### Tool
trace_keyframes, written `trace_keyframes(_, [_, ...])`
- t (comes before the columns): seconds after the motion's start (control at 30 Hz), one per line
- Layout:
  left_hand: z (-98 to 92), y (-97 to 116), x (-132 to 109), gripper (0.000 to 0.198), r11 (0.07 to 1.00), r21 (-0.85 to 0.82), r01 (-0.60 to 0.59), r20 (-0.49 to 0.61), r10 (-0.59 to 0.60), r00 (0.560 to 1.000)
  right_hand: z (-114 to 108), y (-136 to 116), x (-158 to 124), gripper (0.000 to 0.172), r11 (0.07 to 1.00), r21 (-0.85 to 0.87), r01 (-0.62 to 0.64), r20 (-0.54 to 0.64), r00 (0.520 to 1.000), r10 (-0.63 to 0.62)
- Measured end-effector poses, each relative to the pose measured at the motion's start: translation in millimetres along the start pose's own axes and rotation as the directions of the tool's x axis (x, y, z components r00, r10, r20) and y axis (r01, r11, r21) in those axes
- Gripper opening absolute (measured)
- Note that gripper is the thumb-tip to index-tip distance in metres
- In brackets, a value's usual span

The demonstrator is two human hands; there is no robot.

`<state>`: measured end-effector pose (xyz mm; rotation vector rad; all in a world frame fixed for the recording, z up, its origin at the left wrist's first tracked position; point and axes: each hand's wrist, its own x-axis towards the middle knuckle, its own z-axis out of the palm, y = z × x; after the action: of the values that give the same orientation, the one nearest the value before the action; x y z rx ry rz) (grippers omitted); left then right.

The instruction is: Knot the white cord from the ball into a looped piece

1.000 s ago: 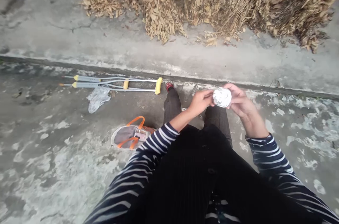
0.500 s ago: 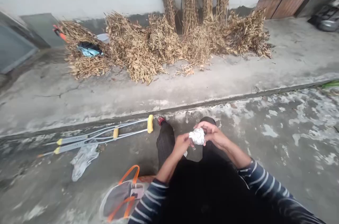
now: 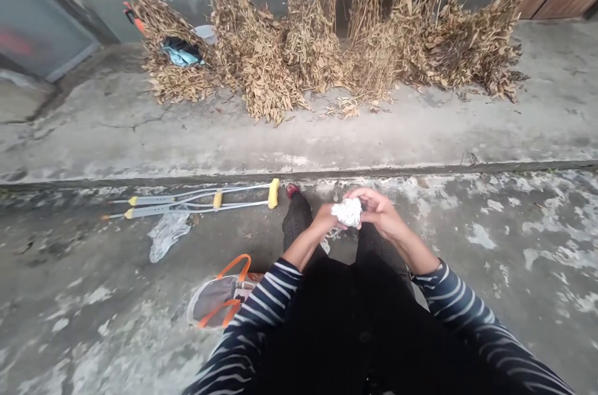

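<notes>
A crumpled ball of white foil [image 3: 347,212] sits between my two hands, above my knees. My left hand [image 3: 324,218] pinches it from the left side with the fingertips. My right hand [image 3: 379,211] curves over it from the right, its fingers pressed on the top. A small pale scrap [image 3: 332,235] lies by my left knee, just below the hands. Striped navy-and-white sleeves cover my forearms, and dark trousers cover my legs.
A pair of metal crutches [image 3: 196,202] with yellow grips lies on the concrete to my left, beside a clear plastic bag [image 3: 168,235]. A bag with orange handles [image 3: 219,298] sits near my left thigh. Bundled dried plants [image 3: 261,52] stand beyond a low concrete step [image 3: 299,171].
My view has tilted up and shows more of the wall and plants. My hands have closed around the ball, which now looks more crumpled and less round.
</notes>
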<state>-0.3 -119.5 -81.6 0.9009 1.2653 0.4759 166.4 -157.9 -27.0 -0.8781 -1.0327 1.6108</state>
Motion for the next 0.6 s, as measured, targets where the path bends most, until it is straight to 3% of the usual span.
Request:
trace_keyframes(0.1, [-3.4, 17, 10, 0.011, 1.000, -0.010, -0.010, 0.056, 0.011, 0.998, 2, -19, 13, 0.036, 0.997, -0.046, 0.063, 0.009, 0.998, -0.063])
trace_keyframes(0.23, [-12.5, 37, 27, 0.010, 0.997, -0.058, -0.045, 0.046, 0.048, 0.998, 9, -38, 29, 0.038, 0.990, -0.085, 0.114, 0.038, 0.993, -0.111])
trace_keyframes(0.4, [-20.7, 50, 44, 0.007, 0.996, -0.032, -0.083, 0.079, 0.085, 0.993, 14, -57, 43, 0.039, 0.972, -0.134, 0.193, 0.051, 0.981, -0.188])
trace_keyframes(0.5, [-23.3, 51, 49, 0.006, 0.996, 0.032, -0.088, 0.162, 0.082, 0.983, 13, -67, 50, 0.043, 0.962, -0.155, 0.223, 0.054, 0.975, -0.217])
trace_keyframes(0.6, [-26.1, 50, 48, 0.007, 0.989, 0.052, -0.135, 0.307, 0.113, 0.945, 10, -72, 58, 0.046, 0.950, -0.206, 0.236, 0.044, 0.972, -0.232])
